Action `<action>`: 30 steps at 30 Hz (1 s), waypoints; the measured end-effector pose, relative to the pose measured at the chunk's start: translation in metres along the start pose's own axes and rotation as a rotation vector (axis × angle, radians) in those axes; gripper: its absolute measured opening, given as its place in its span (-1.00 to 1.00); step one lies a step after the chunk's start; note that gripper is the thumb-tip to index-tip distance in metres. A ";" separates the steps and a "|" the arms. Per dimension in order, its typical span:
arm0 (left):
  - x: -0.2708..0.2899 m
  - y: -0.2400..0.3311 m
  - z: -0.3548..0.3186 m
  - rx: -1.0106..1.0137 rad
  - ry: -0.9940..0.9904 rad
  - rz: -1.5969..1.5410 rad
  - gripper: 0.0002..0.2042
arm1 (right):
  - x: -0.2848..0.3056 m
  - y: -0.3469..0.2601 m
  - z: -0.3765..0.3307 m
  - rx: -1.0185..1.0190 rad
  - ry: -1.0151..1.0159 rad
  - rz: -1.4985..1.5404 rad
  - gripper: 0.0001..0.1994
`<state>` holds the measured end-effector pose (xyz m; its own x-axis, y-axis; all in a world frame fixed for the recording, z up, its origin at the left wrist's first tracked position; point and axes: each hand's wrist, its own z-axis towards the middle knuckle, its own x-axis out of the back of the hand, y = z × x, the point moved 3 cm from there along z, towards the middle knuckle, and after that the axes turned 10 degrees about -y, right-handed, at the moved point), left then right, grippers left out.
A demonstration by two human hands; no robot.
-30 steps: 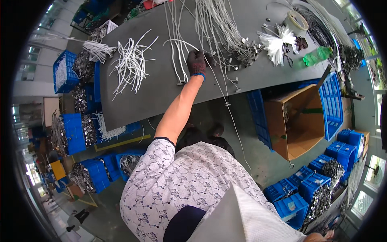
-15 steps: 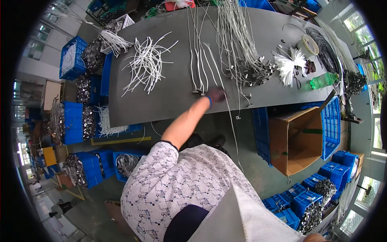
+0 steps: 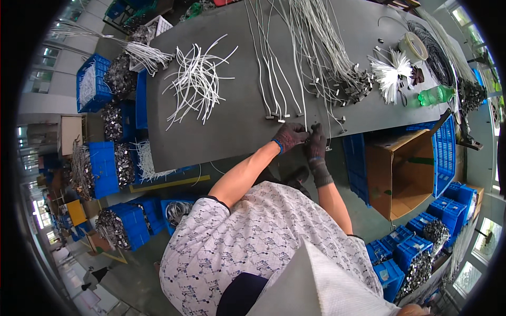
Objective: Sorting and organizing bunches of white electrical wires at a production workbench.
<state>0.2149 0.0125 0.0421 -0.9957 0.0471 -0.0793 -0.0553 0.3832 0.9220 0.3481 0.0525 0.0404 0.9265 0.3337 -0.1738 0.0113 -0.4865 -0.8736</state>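
Note:
Both my hands wear dark gloves and meet at the near edge of the grey table (image 3: 237, 124). My left hand (image 3: 291, 138) is closed around the lower end of a white-sleeved wire (image 3: 303, 100), which runs away across the tabletop. Close beside it, my right hand (image 3: 316, 141) has its fingers bent together; what lies in them is too small to make out. Left of that wire, several similar wires (image 3: 271, 79) lie side by side, small metal end pieces (image 3: 281, 121) toward me. A thick bundle of thin wires (image 3: 332, 45) with metal ends lies to the right.
Loose white tubes (image 3: 197, 84) are heaped on the table's left. At right lie white strips (image 3: 389, 73), a tape roll (image 3: 414, 47) and a green bottle (image 3: 435, 96). A cardboard box (image 3: 387, 184) in a blue crate (image 3: 356, 166) stands below the edge; more blue crates (image 3: 101, 163) stand left.
My right hand has come into view beside my left. The wire that hung over the table edge now ends at my hands. My left hand has shifted slightly right and nearer.

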 end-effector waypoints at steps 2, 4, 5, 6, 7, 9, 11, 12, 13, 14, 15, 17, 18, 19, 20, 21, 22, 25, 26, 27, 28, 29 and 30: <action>0.010 -0.021 0.004 -0.037 0.048 -0.033 -0.72 | -0.018 0.000 0.017 0.027 0.103 0.020 -0.32; 0.027 -0.026 0.000 -0.009 0.084 -0.014 -0.72 | -0.052 -0.013 0.017 -0.007 0.126 0.023 -0.44; 0.037 -0.023 -0.002 0.006 0.117 0.018 -0.73 | -0.061 -0.025 0.014 -0.024 0.150 0.033 -0.50; 0.046 -0.009 -0.006 0.014 0.097 0.013 -0.73 | -0.062 -0.028 0.013 -0.160 0.015 0.013 -0.48; 0.054 0.014 -0.009 0.020 0.010 0.035 -0.74 | -0.062 -0.028 0.016 -0.164 0.040 0.016 -0.48; 0.068 0.025 -0.001 0.021 -0.044 -0.051 -0.76 | -0.070 -0.031 0.028 -0.123 0.033 -0.076 -0.47; 0.074 0.028 0.007 0.056 -0.002 -0.210 -0.78 | -0.069 -0.028 0.042 0.238 0.047 -0.324 -0.46; 0.077 0.031 0.010 0.086 0.052 -0.364 -0.79 | -0.068 -0.024 0.049 0.158 0.018 -0.400 -0.46; 0.076 0.026 0.015 0.118 0.007 -0.425 -0.79 | -0.066 -0.021 0.055 0.078 -0.014 -0.474 -0.46; 0.075 0.026 0.017 0.123 0.004 -0.425 -0.79 | -0.066 -0.025 0.058 0.073 -0.011 -0.473 -0.46; 0.075 0.025 0.019 0.119 0.018 -0.412 -0.79 | -0.066 -0.028 0.062 0.031 0.000 -0.518 -0.45; 0.073 0.023 0.024 0.121 0.041 -0.396 -0.79 | -0.067 -0.042 0.065 -0.014 0.002 -0.557 -0.44; 0.076 0.020 0.028 0.135 0.052 -0.362 -0.78 | -0.069 -0.049 0.068 -0.212 0.001 -0.344 -0.46; 0.079 0.017 0.032 0.148 0.064 -0.329 -0.78 | -0.073 -0.052 0.067 -0.408 -0.002 -0.130 -0.48; 0.081 0.018 0.035 0.154 0.065 -0.325 -0.78 | -0.070 -0.054 0.067 -0.411 -0.003 -0.125 -0.48; 0.089 0.022 0.036 0.123 0.134 -0.092 -0.74 | -0.069 -0.057 0.068 -0.331 -0.069 -0.101 -0.51; 0.098 0.026 0.035 0.090 0.199 0.141 -0.70 | -0.067 -0.060 0.069 -0.251 -0.133 -0.078 -0.52; 0.169 -0.013 0.014 0.136 0.582 0.606 -0.70 | 0.012 -0.008 0.089 0.279 0.064 -0.707 -0.47; 0.210 -0.040 -0.021 0.039 0.744 0.612 -0.69 | 0.021 -0.016 0.073 0.129 0.098 -0.834 -0.48; 0.250 -0.068 -0.059 0.127 0.896 0.908 -0.65 | 0.035 -0.030 0.051 -0.013 0.131 -0.963 -0.49; 0.266 -0.069 -0.074 0.226 1.054 1.096 -0.63 | 0.090 0.009 0.050 -0.036 0.156 -1.119 -0.49; 0.279 -0.062 -0.082 0.559 1.075 0.927 -0.59 | 0.133 0.055 0.046 -0.073 0.177 -1.278 -0.47; 0.307 -0.070 -0.107 0.755 1.028 0.879 -0.56 | 0.130 0.062 0.037 -0.072 0.162 -1.270 -0.47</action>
<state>-0.0951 -0.0980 -0.0061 -0.3312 -0.0113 0.9435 0.2881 0.9510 0.1125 0.4551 0.0958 -0.0537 0.2854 0.4939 0.8213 0.9323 0.0556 -0.3574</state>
